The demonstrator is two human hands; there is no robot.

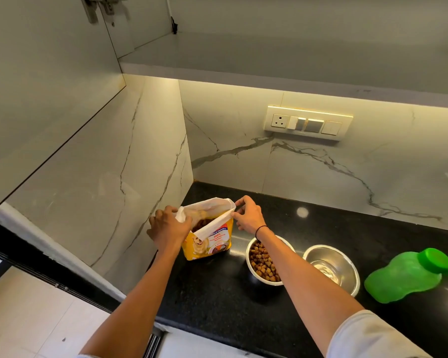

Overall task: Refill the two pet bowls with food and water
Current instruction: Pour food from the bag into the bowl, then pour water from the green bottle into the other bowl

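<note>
Open yellow food bag (207, 242) stands upright; beside it, one steel bowl (263, 262) holds kibble, another (331, 268) water.

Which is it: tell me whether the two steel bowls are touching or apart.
Cannot tell. In the head view the right forearm crosses the spot between the kibble-filled steel bowl and the steel bowl holding water, hiding any contact or gap.

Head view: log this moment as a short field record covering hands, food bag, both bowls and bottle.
left hand: grips the left edge of the bag's open top
right hand: pinches the right edge of the top
food bag: yellow, upright on the black counter, open, kibble visible inside
food bowl: steel, holds kibble, right of the bag
water bowl: steel, appears to hold some water
bottle: green, capped, at the far right
</note>
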